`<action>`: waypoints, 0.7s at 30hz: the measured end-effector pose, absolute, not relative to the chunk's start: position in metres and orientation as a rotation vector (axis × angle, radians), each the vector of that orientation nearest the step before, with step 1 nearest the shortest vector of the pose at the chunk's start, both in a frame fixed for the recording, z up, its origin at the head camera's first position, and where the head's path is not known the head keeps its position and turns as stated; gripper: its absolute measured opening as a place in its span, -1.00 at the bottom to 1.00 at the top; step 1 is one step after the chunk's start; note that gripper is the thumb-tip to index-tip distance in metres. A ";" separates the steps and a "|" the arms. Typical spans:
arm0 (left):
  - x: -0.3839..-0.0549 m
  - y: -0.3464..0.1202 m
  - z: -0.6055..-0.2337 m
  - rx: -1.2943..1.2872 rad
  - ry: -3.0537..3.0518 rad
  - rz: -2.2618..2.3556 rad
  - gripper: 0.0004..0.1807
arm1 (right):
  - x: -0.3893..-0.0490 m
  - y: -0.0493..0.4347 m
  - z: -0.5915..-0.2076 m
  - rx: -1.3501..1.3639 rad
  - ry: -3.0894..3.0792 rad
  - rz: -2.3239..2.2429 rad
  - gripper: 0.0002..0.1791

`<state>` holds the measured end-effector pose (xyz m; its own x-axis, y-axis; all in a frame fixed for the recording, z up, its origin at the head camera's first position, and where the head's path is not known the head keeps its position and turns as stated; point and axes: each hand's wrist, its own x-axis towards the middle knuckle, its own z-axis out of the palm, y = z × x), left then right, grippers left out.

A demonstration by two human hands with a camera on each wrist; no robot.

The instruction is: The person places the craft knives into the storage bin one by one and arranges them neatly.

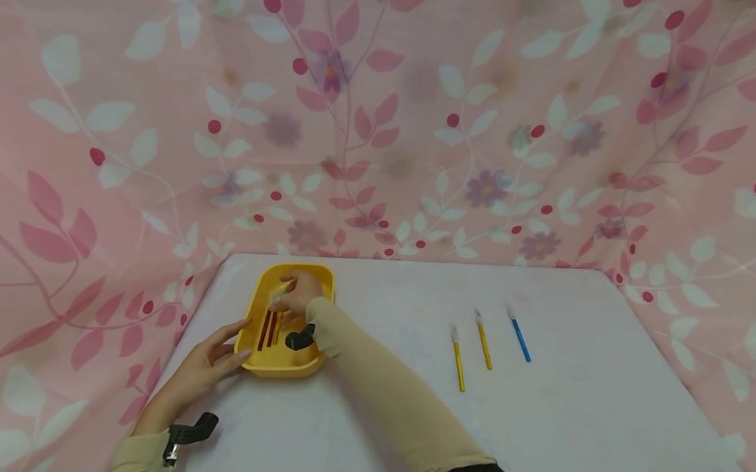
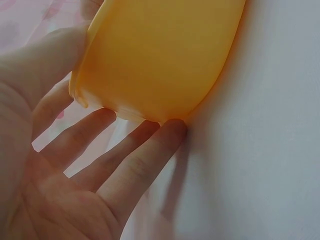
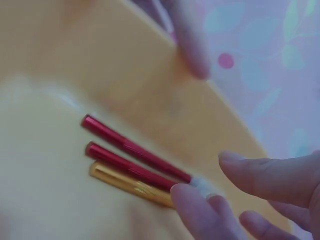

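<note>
A yellow tray (image 1: 284, 369) sits at the table's left side. In it lie two red craft knives (image 3: 135, 147) and a gold craft knife (image 3: 132, 185), side by side, with knurled metal handles. My right hand (image 1: 301, 292) is inside the tray over their capped ends. Its thumb and fingers are apart, one fingertip right at the gold handle's end in the right wrist view. My left hand (image 1: 201, 366) rests against the tray's near left corner. Its fairly straight fingers (image 2: 142, 167) touch the outer wall, and a fingertip reaches the rim in the right wrist view.
To the right on the white table (image 1: 368, 421) lie two yellow craft knives (image 1: 459, 365) (image 1: 484, 345) and a blue craft knife (image 1: 521, 337), spaced apart with their pale tips away from me. A flowered pink cloth (image 1: 397, 123) hangs behind and beside the table.
</note>
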<state>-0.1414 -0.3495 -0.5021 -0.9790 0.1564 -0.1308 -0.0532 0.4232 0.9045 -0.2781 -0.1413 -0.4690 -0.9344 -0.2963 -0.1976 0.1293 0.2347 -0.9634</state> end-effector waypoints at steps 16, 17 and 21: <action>-0.141 -0.350 -0.504 0.115 2.475 1.593 -0.21 | -0.257 -0.090 -0.402 -0.440 2.169 -1.704 -0.19; -0.141 -0.350 -0.504 0.117 2.475 1.595 -0.21 | -0.256 -0.087 -0.399 -0.449 2.173 -1.699 -0.18; -0.140 -0.349 -0.503 0.120 2.482 1.592 -0.21 | -0.251 -0.072 -0.390 -0.474 2.180 -1.689 -0.17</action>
